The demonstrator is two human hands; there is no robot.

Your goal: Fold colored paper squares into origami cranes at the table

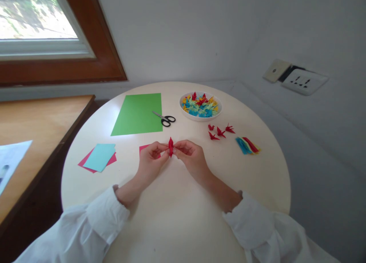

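Between my two hands, above the middle of the round table, is a small red folded paper piece (170, 147), held upright. My left hand (152, 158) pinches it from the left side. From the right, my right hand (192, 156) pinches its other side, fingers curled. Part of a red paper sheet (144, 148) shows on the table behind my left hand, which hides the rest. To the right of my hands several small red paper cranes (220, 132) lie on the tabletop.
A white bowl (183, 110) of colourful paper cranes stands at the back. Black-handled scissors (166, 120) overlap a green sheet (138, 114). Light blue paper (100, 157) lies over red sheets at left; coloured strips (247, 145) lie at right on the white table (183, 225).
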